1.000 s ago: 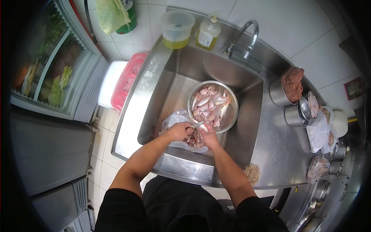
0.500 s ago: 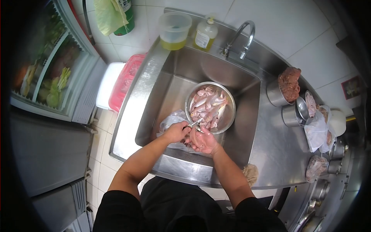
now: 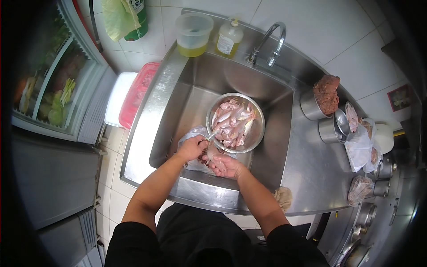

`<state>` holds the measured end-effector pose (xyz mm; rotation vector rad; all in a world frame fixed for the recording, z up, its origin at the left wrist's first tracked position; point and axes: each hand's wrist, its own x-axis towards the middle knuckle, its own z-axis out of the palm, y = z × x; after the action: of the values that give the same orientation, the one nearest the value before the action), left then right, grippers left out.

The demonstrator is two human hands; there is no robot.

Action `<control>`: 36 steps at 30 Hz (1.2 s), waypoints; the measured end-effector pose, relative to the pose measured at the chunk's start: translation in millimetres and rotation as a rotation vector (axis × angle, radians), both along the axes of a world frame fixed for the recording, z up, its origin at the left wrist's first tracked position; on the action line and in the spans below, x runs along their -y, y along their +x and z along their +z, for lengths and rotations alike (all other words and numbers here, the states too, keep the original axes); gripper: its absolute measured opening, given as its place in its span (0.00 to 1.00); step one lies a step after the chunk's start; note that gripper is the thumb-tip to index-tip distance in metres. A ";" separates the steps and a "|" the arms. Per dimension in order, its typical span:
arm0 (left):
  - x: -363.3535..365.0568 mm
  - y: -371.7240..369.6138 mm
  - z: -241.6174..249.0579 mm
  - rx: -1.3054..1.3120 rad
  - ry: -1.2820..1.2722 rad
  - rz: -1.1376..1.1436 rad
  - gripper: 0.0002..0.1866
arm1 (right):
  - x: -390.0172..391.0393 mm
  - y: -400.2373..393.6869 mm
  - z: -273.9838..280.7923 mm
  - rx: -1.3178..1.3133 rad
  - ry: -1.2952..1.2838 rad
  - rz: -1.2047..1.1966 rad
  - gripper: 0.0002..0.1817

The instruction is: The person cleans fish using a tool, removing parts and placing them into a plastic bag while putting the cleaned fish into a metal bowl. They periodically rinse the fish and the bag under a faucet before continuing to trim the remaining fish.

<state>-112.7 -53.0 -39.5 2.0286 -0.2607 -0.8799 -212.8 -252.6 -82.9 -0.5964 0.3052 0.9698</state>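
Note:
My left hand [image 3: 193, 147] is closed round a pair of scissors [image 3: 213, 134], whose shiny blades point up toward the bowl; the handles are hidden in my fist. In my cupped right hand [image 3: 229, 167] lies a pale pink fish [image 3: 214, 154], partly covered by the fingers. Just beyond both hands, a round metal bowl [image 3: 260, 138] full of pinkish small fish [image 3: 232, 122] rests in the steel sink [image 3: 182, 127]. A clear plastic bag [image 3: 195, 131] with dark reddish bits lies in the sink under my hands.
Behind the sink stand a tub of yellow liquid [image 3: 192, 50], a soap pump bottle [image 3: 229, 39] and the faucet [image 3: 278, 42]. On the right counter are a pot [image 3: 310, 106] heaped with minced meat [image 3: 327, 93], plastic bags [image 3: 358, 149] and a crumpled cloth [image 3: 283, 198].
The scissors have swung from over the right fingers to point up at the bowl's rim. My right hand has turned, showing more of the fish. The whole view has shifted slightly.

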 end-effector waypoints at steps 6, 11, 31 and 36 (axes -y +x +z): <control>-4.8 8.1 -2.3 0.042 -0.025 0.119 0.18 | -4.0 8.1 5.2 0.081 -0.182 -0.291 0.27; -2.0 -0.6 8.4 0.095 -0.076 0.069 0.18 | -6.2 12.2 18.1 0.120 -0.423 -0.383 0.22; 2.6 -3.1 -11.3 0.418 0.071 -0.272 0.14 | -7.1 11.8 10.4 0.070 -0.671 -0.252 0.22; 6.3 -0.6 -18.2 0.411 0.110 -0.281 0.13 | -8.9 12.3 11.8 0.117 -0.692 -0.270 0.19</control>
<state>-113.4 -59.3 -57.7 2.3018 -0.7545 -0.6434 -200.5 -243.7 -71.1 -1.2026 0.6084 0.5491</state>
